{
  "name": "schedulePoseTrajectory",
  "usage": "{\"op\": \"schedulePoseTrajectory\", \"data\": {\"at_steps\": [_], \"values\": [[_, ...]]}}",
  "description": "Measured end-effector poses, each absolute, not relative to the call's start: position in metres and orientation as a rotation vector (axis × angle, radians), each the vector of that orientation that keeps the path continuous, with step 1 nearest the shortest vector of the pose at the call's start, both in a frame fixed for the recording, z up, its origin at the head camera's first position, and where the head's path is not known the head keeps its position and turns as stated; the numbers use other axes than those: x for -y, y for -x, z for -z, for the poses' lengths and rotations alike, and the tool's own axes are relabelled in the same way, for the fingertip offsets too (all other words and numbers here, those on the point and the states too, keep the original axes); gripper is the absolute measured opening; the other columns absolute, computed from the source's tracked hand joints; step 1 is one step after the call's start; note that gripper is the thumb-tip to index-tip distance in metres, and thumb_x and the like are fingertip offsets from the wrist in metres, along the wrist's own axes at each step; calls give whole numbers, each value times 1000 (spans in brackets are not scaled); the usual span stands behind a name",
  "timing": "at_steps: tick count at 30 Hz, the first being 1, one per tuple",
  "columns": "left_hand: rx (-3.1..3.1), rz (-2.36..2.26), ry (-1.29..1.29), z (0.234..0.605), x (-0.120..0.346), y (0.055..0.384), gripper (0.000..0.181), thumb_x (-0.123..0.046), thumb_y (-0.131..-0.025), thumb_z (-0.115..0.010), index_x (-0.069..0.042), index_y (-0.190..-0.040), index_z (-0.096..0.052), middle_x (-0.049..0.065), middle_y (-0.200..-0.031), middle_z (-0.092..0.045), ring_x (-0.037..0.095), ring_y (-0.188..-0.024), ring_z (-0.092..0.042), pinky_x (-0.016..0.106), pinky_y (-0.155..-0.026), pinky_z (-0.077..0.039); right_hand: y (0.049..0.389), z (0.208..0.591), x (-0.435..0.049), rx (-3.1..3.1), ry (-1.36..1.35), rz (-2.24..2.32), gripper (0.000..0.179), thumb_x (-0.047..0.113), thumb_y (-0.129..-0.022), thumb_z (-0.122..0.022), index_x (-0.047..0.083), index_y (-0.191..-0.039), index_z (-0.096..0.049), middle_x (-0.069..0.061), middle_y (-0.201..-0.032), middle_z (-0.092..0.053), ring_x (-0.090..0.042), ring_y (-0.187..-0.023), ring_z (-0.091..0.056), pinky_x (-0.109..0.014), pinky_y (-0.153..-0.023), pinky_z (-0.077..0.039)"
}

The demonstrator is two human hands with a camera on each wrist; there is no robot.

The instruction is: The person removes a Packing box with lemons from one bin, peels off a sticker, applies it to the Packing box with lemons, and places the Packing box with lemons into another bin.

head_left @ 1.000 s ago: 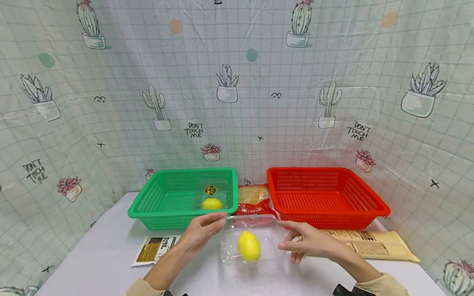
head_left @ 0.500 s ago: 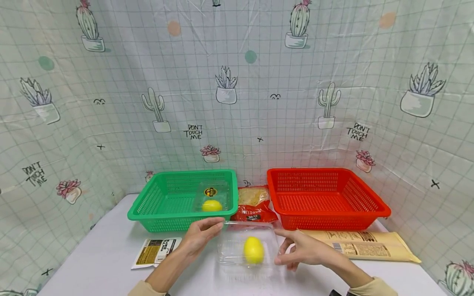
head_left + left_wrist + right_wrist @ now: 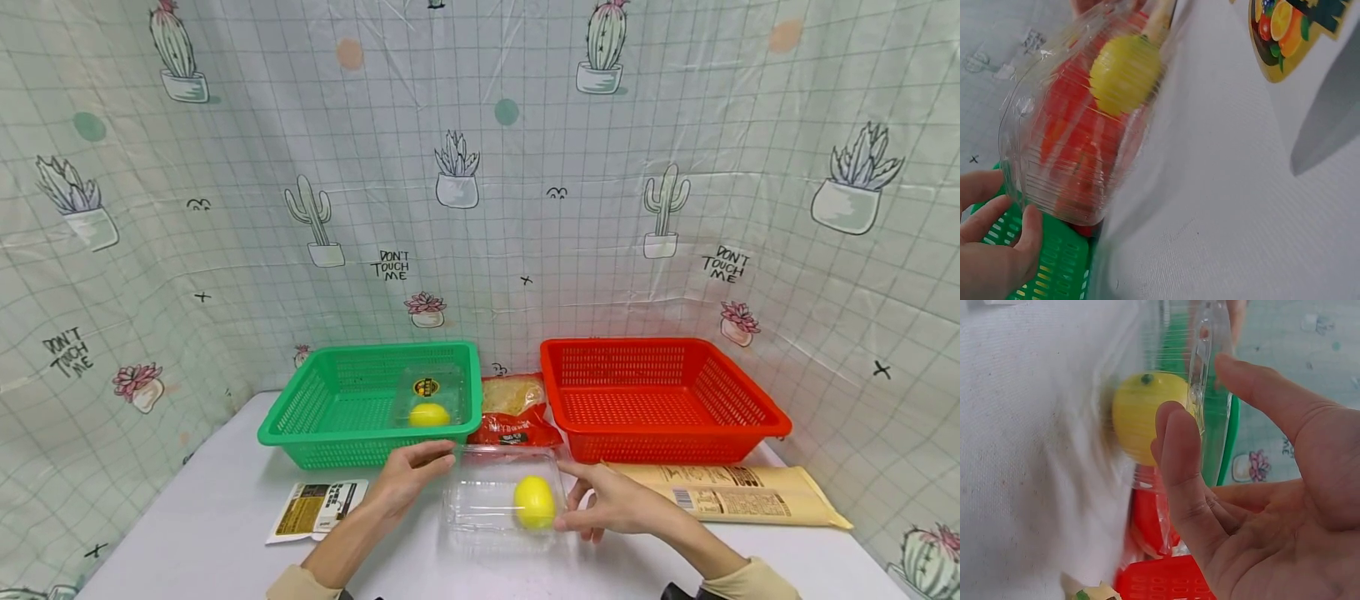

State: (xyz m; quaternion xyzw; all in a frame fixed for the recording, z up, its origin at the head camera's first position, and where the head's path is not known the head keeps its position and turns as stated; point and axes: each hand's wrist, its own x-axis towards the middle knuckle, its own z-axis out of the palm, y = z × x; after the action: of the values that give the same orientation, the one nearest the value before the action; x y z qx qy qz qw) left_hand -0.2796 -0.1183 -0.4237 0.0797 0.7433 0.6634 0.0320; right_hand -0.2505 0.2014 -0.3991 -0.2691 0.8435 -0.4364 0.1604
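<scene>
Clock directions are taken from the clear box on my head feed. At 9 o'clock a small white-and-gold packet [image 3: 307, 510] lies flat on the counter [image 3: 198, 517]. At 10 stands the green basket [image 3: 333, 452]; in it I make out another see-through box [image 3: 442, 386] with a yellow fruit [image 3: 429, 415] showing at its near end. The left hand [image 3: 397, 487] pinches the clear box [image 3: 480, 506] at its 10 o'clock corner, thumb against fingers. I can't tell whether the box's underside touches the counter. Beyond it, at 12, a red bag [image 3: 517, 425] sits between the baskets. Inside the box, the lemon [image 3: 535, 502] has rolled over to the 3 o'clock side over the last second, so I judge more of the load now falls to the right hand [image 3: 615, 502], making a level grip matter there. That hand pinches the 3 o'clock edge, rim between thumb and fingers. The red basket [image 3: 667, 450] stands at 2; a long beige packet [image 3: 742, 497] lies at 3, past that hand.
</scene>
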Motion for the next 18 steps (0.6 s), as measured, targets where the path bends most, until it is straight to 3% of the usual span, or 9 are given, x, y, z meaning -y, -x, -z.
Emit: {"op": "schedulePoseTrajectory", "data": {"at_steps": [10, 18], "values": [[-2315, -2004, -284, 429, 119, 278, 42, -11, -90, -69, 5, -128, -60, 23, -129, -62, 21, -111, -64, 31, -97, -52, 251, 398, -203, -2458, 768, 1190, 90, 30, -84, -78, -14, -146, -30, -5, -85, -65, -19, -58, -66, -31, -51, -56], [-2386, -1927, -364, 427, 124, 278, 43, -15, -91, -68, 3, -130, -59, 24, -132, -61, 33, -117, -64, 38, -99, -52, 250, 393, -204, -2496, 779, 1140, 85, 32, -86, -76, -10, -146, -34, -5, -88, -66, -26, -60, -67, -30, -50, -55]]}}
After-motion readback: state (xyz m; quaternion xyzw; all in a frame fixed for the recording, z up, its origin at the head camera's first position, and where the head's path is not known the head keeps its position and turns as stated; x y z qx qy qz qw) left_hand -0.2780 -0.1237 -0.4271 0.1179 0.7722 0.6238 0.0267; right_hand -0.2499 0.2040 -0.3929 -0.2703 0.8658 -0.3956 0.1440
